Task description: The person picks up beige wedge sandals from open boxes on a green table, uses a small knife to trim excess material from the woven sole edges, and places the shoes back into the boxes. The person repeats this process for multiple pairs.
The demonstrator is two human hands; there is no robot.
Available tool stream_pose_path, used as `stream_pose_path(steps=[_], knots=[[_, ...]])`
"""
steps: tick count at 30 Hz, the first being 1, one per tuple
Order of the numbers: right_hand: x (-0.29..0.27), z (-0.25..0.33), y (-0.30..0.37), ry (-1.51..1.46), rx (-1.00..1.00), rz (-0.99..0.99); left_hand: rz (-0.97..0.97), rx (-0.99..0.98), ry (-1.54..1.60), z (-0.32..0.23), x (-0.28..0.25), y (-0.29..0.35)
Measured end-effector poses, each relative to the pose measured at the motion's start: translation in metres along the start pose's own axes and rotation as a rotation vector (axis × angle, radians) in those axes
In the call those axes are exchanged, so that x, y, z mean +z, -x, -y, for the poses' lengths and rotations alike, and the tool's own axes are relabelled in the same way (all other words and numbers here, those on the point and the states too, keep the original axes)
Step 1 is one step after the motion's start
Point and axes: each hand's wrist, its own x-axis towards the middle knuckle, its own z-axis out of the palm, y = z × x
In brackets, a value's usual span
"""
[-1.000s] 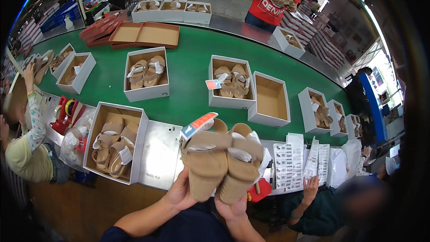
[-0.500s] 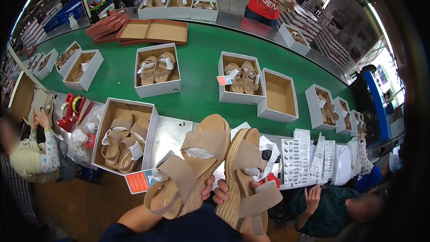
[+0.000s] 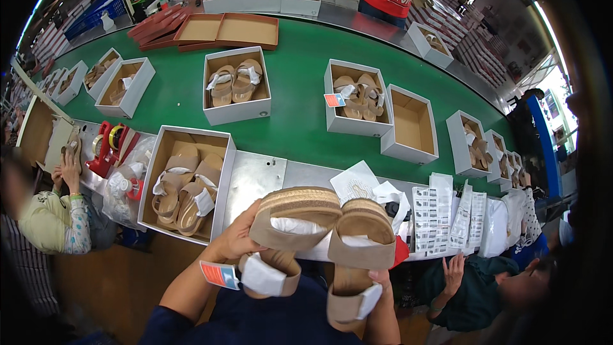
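My left hand [image 3: 237, 240] grips a beige espadrille sandal [image 3: 286, 233] by its side, its woven sole edge tipped upward. An orange and blue hang tag [image 3: 219, 275] dangles by that sandal's ankle strap. The matching sandal [image 3: 363, 254] is in my right hand [image 3: 381, 279], toe up with its footbed facing me; only part of this hand shows. White paper is tucked under the straps of both sandals. Left of my hands stands an open white shoebox [image 3: 174, 232] with another pair of beige sandals [image 3: 185, 197] in it.
Several open shoeboxes, some holding sandals, stand on the green belt [image 3: 294, 76]; one box [image 3: 412, 121] is empty. Label sheets [image 3: 429, 217] lie right on the metal ledge [image 3: 255, 176]. A red tape dispenser [image 3: 102, 153] is left. Co-workers stand or sit around.
Both sandals have been turned: the left one now lies more sideways with its sole edge up, the right one shows its footbed. My left hand has shifted to that sandal's outer side.
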Motion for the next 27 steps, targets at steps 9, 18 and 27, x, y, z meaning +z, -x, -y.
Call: stream_pose_path(steps=[9,18,27], knots=[[0.013,0.014,-0.004,0.455,-0.244,-0.175,-0.253,0.171,-0.862,-0.004,0.019,-0.008],[-0.058,-0.107,0.006,-0.586,0.292,-0.251,-0.135,-0.506,0.878,0.064,0.027,0.000],[0.000,-0.063,-0.006,-0.986,0.233,-0.134,0.116,-0.435,1.335,0.074,0.037,-0.027]])
